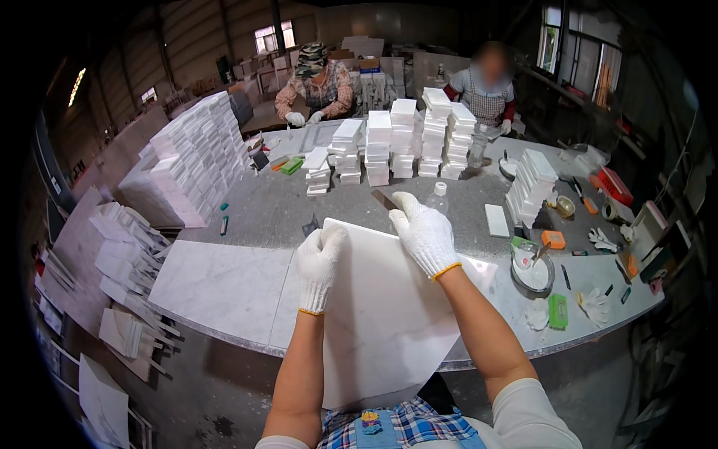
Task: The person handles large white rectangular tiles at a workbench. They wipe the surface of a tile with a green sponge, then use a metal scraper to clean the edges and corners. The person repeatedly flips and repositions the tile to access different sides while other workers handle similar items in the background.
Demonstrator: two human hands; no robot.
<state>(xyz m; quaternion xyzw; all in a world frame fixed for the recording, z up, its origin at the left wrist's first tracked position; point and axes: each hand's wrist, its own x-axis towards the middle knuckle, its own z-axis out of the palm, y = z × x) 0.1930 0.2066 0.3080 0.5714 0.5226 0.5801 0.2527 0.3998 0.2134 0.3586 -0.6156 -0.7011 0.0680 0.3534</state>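
A large white marble tile (378, 314) with faint grey veins tilts up in front of me, its lower end near my apron and its upper edge over the table. My left hand (320, 271), in a white knit glove, is closed round its upper left corner. Near the upper right corner, my gloved right hand (425, 236) is closed on a putty knife (384, 200), whose flat grey blade points left above the tile's edge. The glove hides the knife's handle. A clear plastic bottle (437, 199) stands just behind the right hand.
Stacks of small white tiles (379, 146) line the table's middle, with a big tile block (196, 161) at left. A bowl of white paste (532, 271), an orange box (553, 239) and loose gloves (593, 305) lie right. Two people work across the table.
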